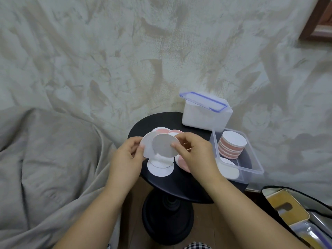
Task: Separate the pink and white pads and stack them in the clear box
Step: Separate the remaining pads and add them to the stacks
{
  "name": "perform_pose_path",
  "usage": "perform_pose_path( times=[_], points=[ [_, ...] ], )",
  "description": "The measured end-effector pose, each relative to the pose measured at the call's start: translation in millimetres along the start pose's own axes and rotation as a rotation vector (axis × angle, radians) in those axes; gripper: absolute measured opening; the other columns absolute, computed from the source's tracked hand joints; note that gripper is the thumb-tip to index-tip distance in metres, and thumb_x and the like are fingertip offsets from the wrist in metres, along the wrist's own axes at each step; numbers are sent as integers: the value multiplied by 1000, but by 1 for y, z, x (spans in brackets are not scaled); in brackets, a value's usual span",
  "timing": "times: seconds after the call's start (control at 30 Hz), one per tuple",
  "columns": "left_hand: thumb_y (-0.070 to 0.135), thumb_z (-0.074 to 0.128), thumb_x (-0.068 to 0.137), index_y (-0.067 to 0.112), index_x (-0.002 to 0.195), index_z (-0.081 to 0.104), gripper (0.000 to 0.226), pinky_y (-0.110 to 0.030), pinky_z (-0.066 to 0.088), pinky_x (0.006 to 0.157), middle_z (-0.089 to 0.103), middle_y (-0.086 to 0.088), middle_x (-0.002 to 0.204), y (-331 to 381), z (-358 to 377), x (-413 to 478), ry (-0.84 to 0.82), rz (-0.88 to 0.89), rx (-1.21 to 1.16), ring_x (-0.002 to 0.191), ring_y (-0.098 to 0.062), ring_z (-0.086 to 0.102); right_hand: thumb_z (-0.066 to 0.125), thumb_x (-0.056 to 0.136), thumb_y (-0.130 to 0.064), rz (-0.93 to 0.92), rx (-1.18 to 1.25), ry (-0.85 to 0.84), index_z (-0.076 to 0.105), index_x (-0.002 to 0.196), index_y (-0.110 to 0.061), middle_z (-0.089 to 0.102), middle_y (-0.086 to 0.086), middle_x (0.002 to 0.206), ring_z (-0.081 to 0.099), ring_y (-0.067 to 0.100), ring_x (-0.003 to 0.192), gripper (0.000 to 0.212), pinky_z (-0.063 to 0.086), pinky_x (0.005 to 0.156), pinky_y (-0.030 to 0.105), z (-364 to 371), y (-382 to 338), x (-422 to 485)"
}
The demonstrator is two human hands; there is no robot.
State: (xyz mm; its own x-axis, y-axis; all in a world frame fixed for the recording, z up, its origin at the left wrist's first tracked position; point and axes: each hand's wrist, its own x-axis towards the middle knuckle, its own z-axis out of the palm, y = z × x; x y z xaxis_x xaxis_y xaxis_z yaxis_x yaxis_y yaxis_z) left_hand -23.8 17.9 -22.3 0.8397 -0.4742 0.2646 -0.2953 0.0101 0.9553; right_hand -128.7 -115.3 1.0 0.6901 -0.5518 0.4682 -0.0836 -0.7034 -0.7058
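Observation:
Over the small round black table (181, 184), my left hand (125, 159) pinches a white round pad (147, 144) at its left edge. My right hand (195, 150) grips a second white pad (164, 145) that overlaps the first one in front. Loose pink and white pads (159, 168) lie on the table under and behind my hands. The clear box (251, 164) stands at the table's right edge. It holds a tall stack of pink-edged pads (231, 144) at its far end and a low white stack (229, 169) at its near end.
A white lidded container with blue clips (206, 112) stands behind the clear box. Grey fabric (53, 150) lies to the left and a patterned wall rises behind. A bag with a tissue-style box (291, 211) sits on the floor at lower right.

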Motion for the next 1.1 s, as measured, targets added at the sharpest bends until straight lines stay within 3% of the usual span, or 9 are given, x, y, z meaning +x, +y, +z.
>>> perform_pose_path(
  times=[0.13,0.33,0.43,0.53,0.63,0.77,0.93,1.03,1.1],
  points=[
    [12,52,93,24,94,64,16,-31,54,75,74,2,84,2,6,-10,-70,-116,-213,85,-15,70,71,79,-21,76,73,1,60,75,-36,67,-12,80,57,1,75,19,41,63,8,4,-6,-4],
    [10,55,91,20,92,64,14,-28,57,71,74,0,80,2,1,-14,-12,-105,-226,80,-14,70,73,78,-22,105,38,-12,62,91,-29,63,-14,80,54,2,71,18,43,65,11,9,-4,-8],
    [12,56,91,23,91,64,14,-32,56,74,73,-1,85,-3,-9,-12,64,-96,-175,80,-13,70,68,81,-29,83,-161,-189,64,108,-25,64,-14,101,51,-1,88,28,41,78,19,14,-4,-7],
    [13,56,91,27,89,64,16,-33,55,74,73,-1,86,-8,-18,-13,100,-81,-137,80,-14,70,61,83,-44,57,-419,-392,54,125,-25,56,-6,126,41,17,118,47,35,94,29,21,1,-3],
    [12,56,91,28,87,63,17,-22,56,68,73,0,85,-11,-25,-14,125,-81,-121,78,-9,70,52,85,-51,31,-623,-494,58,114,-20,58,0,117,41,23,107,44,39,91,36,26,1,3],
    [12,56,91,29,85,63,19,-13,53,61,72,1,84,-14,-30,-15,151,-94,-133,74,-5,68,44,92,-44,-40,-704,-548,61,108,-16,63,3,106,45,24,100,36,42,84,38,25,-1,8],
    [12,56,91,28,86,62,18,-16,54,63,72,1,88,-17,-28,-14,176,-114,-176,78,-7,69,37,98,-25,-128,-688,-332,58,101,-11,65,9,92,62,31,85,26,48,70,36,17,-2,12],
    [10,55,92,24,87,61,16,-16,54,63,72,0,87,-14,-23,-15,184,-141,-245,78,-7,69,44,95,-26,-33,-379,-93,60,95,-11,66,4,94,59,27,84,22,48,74,38,11,1,15],
    [9,54,92,22,88,61,15,-16,55,63,72,1,83,-10,-17,-16,177,-173,-303,78,-9,69,47,95,-23,33,-167,9,62,91,-14,64,-3,87,60,21,79,17,52,70,32,7,-4,14]
  ],
)
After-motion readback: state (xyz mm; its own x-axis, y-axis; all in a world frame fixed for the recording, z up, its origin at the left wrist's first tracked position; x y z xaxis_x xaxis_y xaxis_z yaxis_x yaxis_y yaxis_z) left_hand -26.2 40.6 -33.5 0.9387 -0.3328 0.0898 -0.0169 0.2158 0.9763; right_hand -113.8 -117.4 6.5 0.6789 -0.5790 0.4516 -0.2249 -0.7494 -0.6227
